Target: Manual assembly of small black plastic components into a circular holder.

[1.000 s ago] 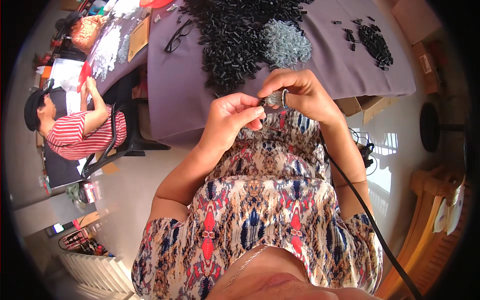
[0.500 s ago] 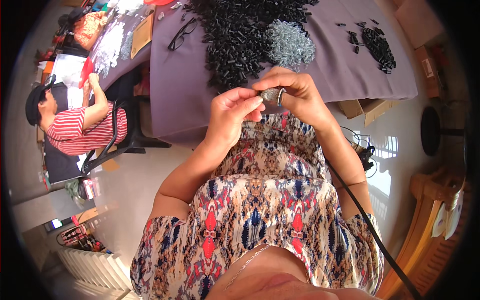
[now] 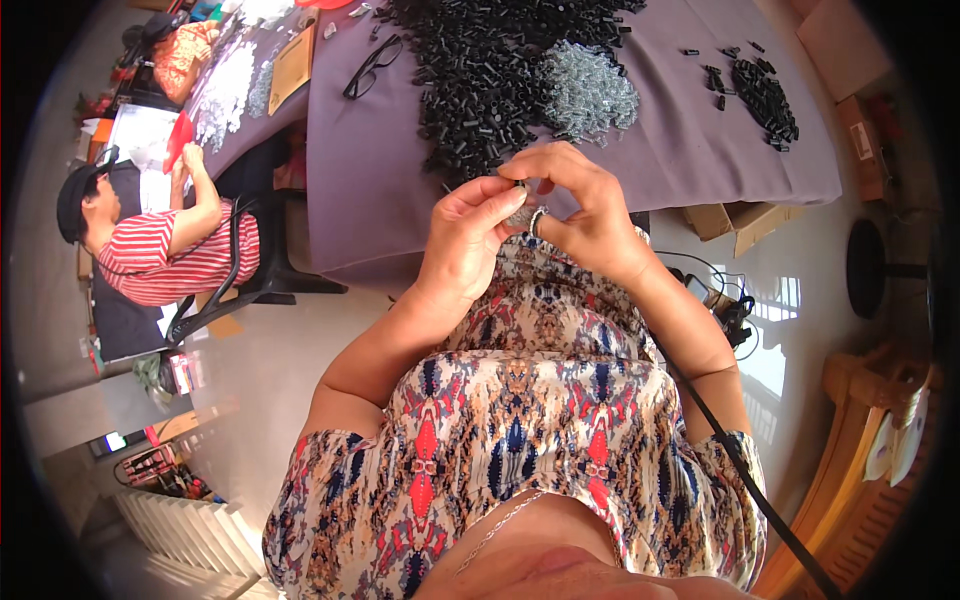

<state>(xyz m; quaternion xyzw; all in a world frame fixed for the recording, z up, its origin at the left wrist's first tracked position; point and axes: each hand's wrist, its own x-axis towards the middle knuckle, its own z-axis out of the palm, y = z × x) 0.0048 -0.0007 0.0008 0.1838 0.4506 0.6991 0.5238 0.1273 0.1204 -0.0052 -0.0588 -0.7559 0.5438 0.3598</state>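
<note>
My left hand and my right hand meet over my lap at the near edge of a table with a purple cloth. Together their fingertips pinch a small dark and silvery part, mostly hidden by the fingers. Just beyond the hands lies a big heap of small black parts. A heap of silvery metal pieces lies beside it on the right. A ring shows on a right-hand finger.
A smaller pile of black parts sits at the table's far right, and black eyeglasses lie at its left. A person in a red striped shirt sits on a black chair at left. Cardboard boxes lie under the table. A black cable runs down my right side.
Both hands stay together on the small part, with only slight finger shifts. The seated person at left has moved a little.
</note>
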